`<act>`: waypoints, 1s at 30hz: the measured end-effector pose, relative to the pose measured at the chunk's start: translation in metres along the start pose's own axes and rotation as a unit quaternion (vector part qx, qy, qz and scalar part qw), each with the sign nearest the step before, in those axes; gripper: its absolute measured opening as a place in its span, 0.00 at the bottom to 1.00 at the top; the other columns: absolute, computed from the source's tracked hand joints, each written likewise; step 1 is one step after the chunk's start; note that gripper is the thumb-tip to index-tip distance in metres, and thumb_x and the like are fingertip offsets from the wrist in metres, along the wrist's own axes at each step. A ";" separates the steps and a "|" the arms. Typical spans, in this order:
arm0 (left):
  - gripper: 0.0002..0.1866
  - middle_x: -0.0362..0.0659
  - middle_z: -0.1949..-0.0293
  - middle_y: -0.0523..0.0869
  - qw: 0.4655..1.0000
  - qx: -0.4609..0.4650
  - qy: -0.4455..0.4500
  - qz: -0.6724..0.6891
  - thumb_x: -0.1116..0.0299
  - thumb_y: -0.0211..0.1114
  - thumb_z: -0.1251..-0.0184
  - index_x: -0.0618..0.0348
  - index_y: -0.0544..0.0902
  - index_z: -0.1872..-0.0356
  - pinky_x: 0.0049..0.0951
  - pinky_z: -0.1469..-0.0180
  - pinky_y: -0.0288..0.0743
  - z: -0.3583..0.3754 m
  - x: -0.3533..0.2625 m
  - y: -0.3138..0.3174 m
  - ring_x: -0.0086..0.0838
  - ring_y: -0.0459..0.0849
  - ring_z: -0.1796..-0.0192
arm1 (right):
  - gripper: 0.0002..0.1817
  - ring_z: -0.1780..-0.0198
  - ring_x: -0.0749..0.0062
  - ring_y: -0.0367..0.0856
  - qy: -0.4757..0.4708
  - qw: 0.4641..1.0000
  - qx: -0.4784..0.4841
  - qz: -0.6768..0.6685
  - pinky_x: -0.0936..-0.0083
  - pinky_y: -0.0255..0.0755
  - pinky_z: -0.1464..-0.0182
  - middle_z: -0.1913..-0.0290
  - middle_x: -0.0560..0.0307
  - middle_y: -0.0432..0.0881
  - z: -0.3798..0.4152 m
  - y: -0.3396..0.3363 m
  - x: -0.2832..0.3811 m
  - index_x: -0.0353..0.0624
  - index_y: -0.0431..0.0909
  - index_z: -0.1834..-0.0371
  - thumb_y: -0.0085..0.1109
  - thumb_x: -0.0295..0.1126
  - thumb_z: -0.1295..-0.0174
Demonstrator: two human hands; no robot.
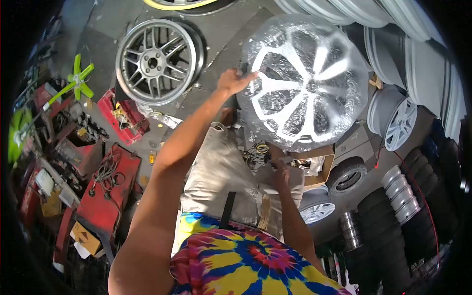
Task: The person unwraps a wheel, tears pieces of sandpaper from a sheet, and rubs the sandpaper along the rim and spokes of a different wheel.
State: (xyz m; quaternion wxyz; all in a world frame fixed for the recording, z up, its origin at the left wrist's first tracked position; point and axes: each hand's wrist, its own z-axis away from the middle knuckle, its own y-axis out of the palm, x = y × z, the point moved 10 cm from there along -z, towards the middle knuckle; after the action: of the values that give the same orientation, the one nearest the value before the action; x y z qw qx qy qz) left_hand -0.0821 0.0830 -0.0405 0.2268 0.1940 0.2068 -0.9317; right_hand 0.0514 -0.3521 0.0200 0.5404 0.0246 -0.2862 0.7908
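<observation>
A large wheel rim (pixel 287 110) in clear plastic wrap is in front of me, right of centre, its spoked face towards me. At its left edge is my left hand (pixel 236 82), thumb and fingers gripping the wrapped rim. My right hand (pixel 281 172) is low beside my knee, just under the wheel's lower edge. Its fingers are small and partly hidden, so what it holds, if anything, cannot be made out. A bare grey multi-spoke rim (pixel 153 64) lies on the floor to the left.
An open cardboard box (pixel 324 169) and a tyre (pixel 347 175) are at the lower right. Stacked rims and dark tyres line the right side. On the left are a red toolbox (pixel 123 118), a red machine (pixel 105 194) with cables, and a green fan (pixel 77 78).
</observation>
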 end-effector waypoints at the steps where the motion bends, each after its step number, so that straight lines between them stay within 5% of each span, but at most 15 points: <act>1: 0.42 0.50 0.64 0.92 0.998 0.002 -0.006 0.057 0.25 0.67 0.44 0.65 0.90 0.61 0.37 0.57 0.82 0.009 0.025 0.001 0.35 0.91 0.57 | 0.16 0.51 0.67 0.87 -0.009 0.997 0.000 -0.071 0.68 0.78 0.46 0.50 0.49 0.88 0.002 0.020 0.014 0.43 0.86 0.47 0.65 0.36 0.35; 3: 0.42 0.46 0.72 0.90 0.978 -0.075 0.100 0.168 0.23 0.63 0.43 0.62 0.89 0.70 0.33 0.60 0.80 0.034 0.074 0.006 0.30 0.88 0.65 | 0.15 0.54 0.70 0.86 0.015 0.997 0.033 -0.070 0.70 0.78 0.49 0.54 0.51 0.88 0.011 0.016 0.082 0.41 0.86 0.49 0.65 0.36 0.34; 5: 0.42 0.58 0.69 0.89 0.997 0.058 -0.053 -0.011 0.23 0.58 0.39 0.62 0.89 0.69 0.45 0.57 0.79 0.083 0.120 0.008 0.46 0.90 0.63 | 0.14 0.58 0.73 0.85 0.029 0.995 0.066 -0.070 0.71 0.78 0.51 0.59 0.53 0.88 0.009 0.022 0.116 0.40 0.86 0.51 0.65 0.36 0.34; 7: 0.44 0.60 0.69 0.88 0.998 0.032 -0.049 -0.020 0.22 0.56 0.38 0.63 0.88 0.73 0.46 0.58 0.78 0.136 0.143 0.008 0.50 0.90 0.62 | 0.13 0.60 0.75 0.83 0.073 0.976 0.075 -0.193 0.72 0.78 0.52 0.62 0.55 0.86 0.007 0.027 0.113 0.40 0.86 0.51 0.63 0.36 0.31; 9: 0.43 0.51 0.78 0.87 0.991 0.090 -0.090 -0.043 0.22 0.59 0.39 0.62 0.87 0.77 0.41 0.59 0.80 0.189 0.174 0.021 0.37 0.89 0.68 | 0.13 0.60 0.76 0.83 0.067 0.967 0.097 -0.227 0.73 0.77 0.52 0.63 0.55 0.87 0.005 0.026 0.115 0.41 0.85 0.50 0.62 0.36 0.31; 14: 0.49 0.57 0.54 0.90 0.977 0.182 -0.076 -0.082 0.17 0.57 0.45 0.61 0.89 0.52 0.42 0.42 0.80 0.324 0.155 0.036 0.52 0.87 0.47 | 0.12 0.61 0.74 0.83 -0.105 0.993 0.035 -0.050 0.72 0.76 0.56 0.64 0.56 0.86 -0.001 -0.009 0.103 0.40 0.85 0.54 0.63 0.38 0.30; 17: 0.40 0.58 0.58 0.89 0.985 0.083 -0.034 -0.148 0.27 0.55 0.32 0.60 0.86 0.51 0.47 0.44 0.79 0.359 0.145 0.045 0.55 0.86 0.50 | 0.14 0.66 0.72 0.81 -0.125 0.991 0.035 -0.040 0.70 0.75 0.59 0.68 0.56 0.84 0.009 -0.027 0.067 0.40 0.84 0.54 0.64 0.40 0.29; 18: 0.32 0.59 0.61 0.88 0.986 0.072 -0.042 -0.142 0.35 0.55 0.26 0.59 0.86 0.55 0.49 0.47 0.79 0.373 0.118 0.029 0.56 0.86 0.53 | 0.16 0.64 0.63 0.83 -0.090 0.995 0.035 -0.012 0.66 0.76 0.57 0.66 0.50 0.85 0.014 -0.033 0.050 0.41 0.84 0.55 0.65 0.44 0.31; 19: 0.32 0.59 0.61 0.88 0.987 0.073 -0.029 -0.137 0.35 0.55 0.26 0.59 0.86 0.55 0.49 0.47 0.79 0.382 0.108 0.027 0.56 0.86 0.53 | 0.17 0.68 0.64 0.80 -0.020 0.996 0.081 -0.045 0.66 0.74 0.61 0.71 0.51 0.82 0.020 -0.031 0.026 0.41 0.83 0.57 0.65 0.45 0.32; 21: 0.26 0.60 0.61 0.88 0.984 0.046 -0.053 -0.162 0.42 0.58 0.27 0.57 0.87 0.57 0.49 0.49 0.80 0.401 0.112 0.016 0.56 0.86 0.54 | 0.21 0.70 0.65 0.78 -0.023 0.996 0.079 -0.034 0.67 0.72 0.63 0.72 0.51 0.80 0.039 -0.042 0.018 0.38 0.81 0.60 0.65 0.49 0.32; 23: 0.22 0.57 0.60 0.89 0.971 0.110 -0.058 -0.206 0.46 0.59 0.27 0.54 0.88 0.56 0.47 0.50 0.82 0.426 0.118 0.016 0.52 0.88 0.53 | 0.34 0.66 0.55 0.81 -0.005 0.986 0.146 0.085 0.61 0.74 0.58 0.72 0.44 0.81 0.065 -0.045 0.019 0.34 0.80 0.62 0.60 0.62 0.32; 25: 0.20 0.55 0.59 0.91 0.924 0.224 -0.042 -0.307 0.47 0.60 0.27 0.50 0.90 0.54 0.46 0.48 0.82 0.455 0.148 0.038 0.47 0.90 0.51 | 0.34 0.60 0.43 0.83 0.019 0.978 0.175 0.112 0.54 0.74 0.52 0.67 0.37 0.83 0.090 -0.033 0.018 0.35 0.80 0.61 0.52 0.62 0.28; 26: 0.11 0.54 0.60 0.91 0.924 0.220 -0.055 -0.308 0.67 0.70 0.42 0.56 0.91 0.59 0.41 0.48 0.85 0.466 0.152 0.039 0.42 0.91 0.51 | 0.34 0.60 0.43 0.83 0.023 0.978 0.174 0.111 0.54 0.74 0.52 0.67 0.37 0.83 0.101 -0.025 0.017 0.35 0.80 0.61 0.52 0.62 0.28; 29: 0.09 0.52 0.63 0.91 0.932 0.288 -0.041 -0.217 0.62 0.70 0.43 0.54 0.90 0.66 0.44 0.53 0.84 0.506 0.157 0.040 0.44 0.91 0.56 | 0.30 0.65 0.43 0.79 -0.095 0.990 0.076 0.065 0.53 0.70 0.58 0.72 0.39 0.77 0.111 -0.025 0.053 0.35 0.76 0.68 0.44 0.53 0.22; 30: 0.09 0.51 0.66 0.90 0.923 0.266 0.109 -0.257 0.61 0.67 0.42 0.55 0.88 0.70 0.46 0.55 0.82 0.511 0.125 0.027 0.45 0.91 0.59 | 0.28 0.59 0.37 0.79 -0.093 0.989 0.071 0.088 0.50 0.71 0.54 0.65 0.35 0.80 0.114 -0.023 0.061 0.36 0.78 0.65 0.45 0.52 0.22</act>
State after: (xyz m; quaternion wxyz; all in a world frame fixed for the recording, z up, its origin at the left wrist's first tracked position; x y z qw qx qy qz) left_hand -0.3082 -0.2240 0.3231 -0.1044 0.2879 0.0176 -0.9518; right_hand 0.0151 -0.3497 0.1467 0.4366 0.1111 -0.2791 0.8480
